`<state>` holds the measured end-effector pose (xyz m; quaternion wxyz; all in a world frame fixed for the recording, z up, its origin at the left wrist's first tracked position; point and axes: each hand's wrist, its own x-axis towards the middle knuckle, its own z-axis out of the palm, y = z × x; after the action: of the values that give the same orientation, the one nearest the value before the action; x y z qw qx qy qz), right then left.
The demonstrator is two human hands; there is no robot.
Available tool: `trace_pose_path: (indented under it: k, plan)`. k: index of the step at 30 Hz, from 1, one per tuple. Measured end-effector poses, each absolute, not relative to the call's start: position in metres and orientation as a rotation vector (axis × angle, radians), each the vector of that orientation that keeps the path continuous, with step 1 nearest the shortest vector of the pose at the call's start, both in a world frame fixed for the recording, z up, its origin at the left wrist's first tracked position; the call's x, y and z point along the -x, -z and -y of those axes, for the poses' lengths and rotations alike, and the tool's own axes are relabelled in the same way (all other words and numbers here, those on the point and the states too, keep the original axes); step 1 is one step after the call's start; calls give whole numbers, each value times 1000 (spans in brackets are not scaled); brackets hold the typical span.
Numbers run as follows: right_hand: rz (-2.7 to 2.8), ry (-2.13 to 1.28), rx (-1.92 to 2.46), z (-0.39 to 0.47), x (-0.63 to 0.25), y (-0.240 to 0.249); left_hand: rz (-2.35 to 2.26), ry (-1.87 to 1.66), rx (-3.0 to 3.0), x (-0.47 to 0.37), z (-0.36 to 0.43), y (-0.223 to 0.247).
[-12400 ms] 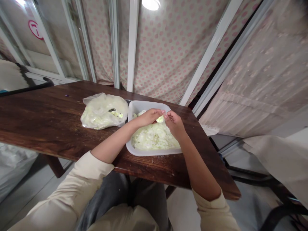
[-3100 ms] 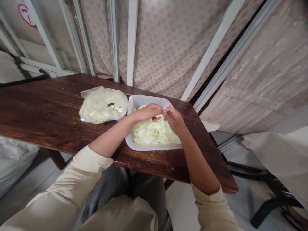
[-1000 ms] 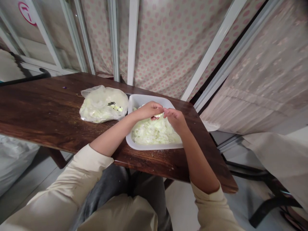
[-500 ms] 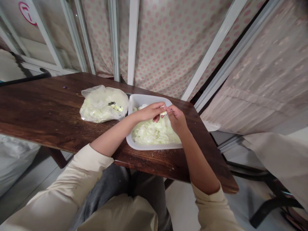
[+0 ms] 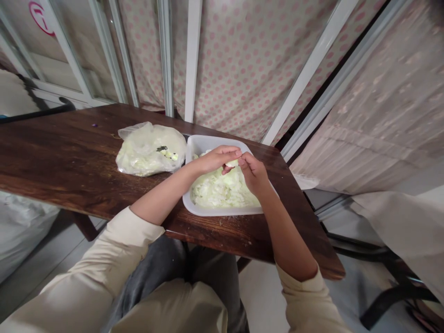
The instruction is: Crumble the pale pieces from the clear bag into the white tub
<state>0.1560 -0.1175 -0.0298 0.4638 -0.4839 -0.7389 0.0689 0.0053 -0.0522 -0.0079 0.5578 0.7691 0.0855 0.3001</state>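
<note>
Over a white plastic tub (image 5: 197,212), my left hand (image 5: 222,158) is closed around a small pale piece (image 5: 231,163), its thumb and fingers pressed on it. From the right, my right hand (image 5: 254,172) meets it, fingertips pinched together against the same piece. How much of the piece my right fingers hold is too small to tell. Below both hands, many pale green-white pieces (image 5: 222,190) fill the tub. Left of the tub lies a clear plastic bag (image 5: 145,150) with similar pale pieces inside and a dark-edged opening on its right part.
The dark wooden table (image 5: 69,157) carries the tub and bag, its front edge close to my lap. A small purple bit (image 5: 95,125) lies at the back left. Behind are white frames and a dotted curtain (image 5: 243,69). A white sack (image 5: 24,231) stands at lower left.
The fingers of both hands have shifted slightly around the piece, and my left fingers have closed in more. The tub and the bag have not moved on the table.
</note>
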Motion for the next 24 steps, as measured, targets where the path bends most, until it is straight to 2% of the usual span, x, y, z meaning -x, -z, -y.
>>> trace_pose_path:
  k: [10, 18, 24]
  plan:
    - [1527, -38, 1290, 113, -160, 29, -315, -701, -1895, -6, 46, 14]
    - [1759, -354, 1296, 116, -155, 34, -409, -759, -1996, -8, 42, 17]
    - [1739, -345, 1213, 114, -156, 33, -306, -662, -1981, -8, 44, 17]
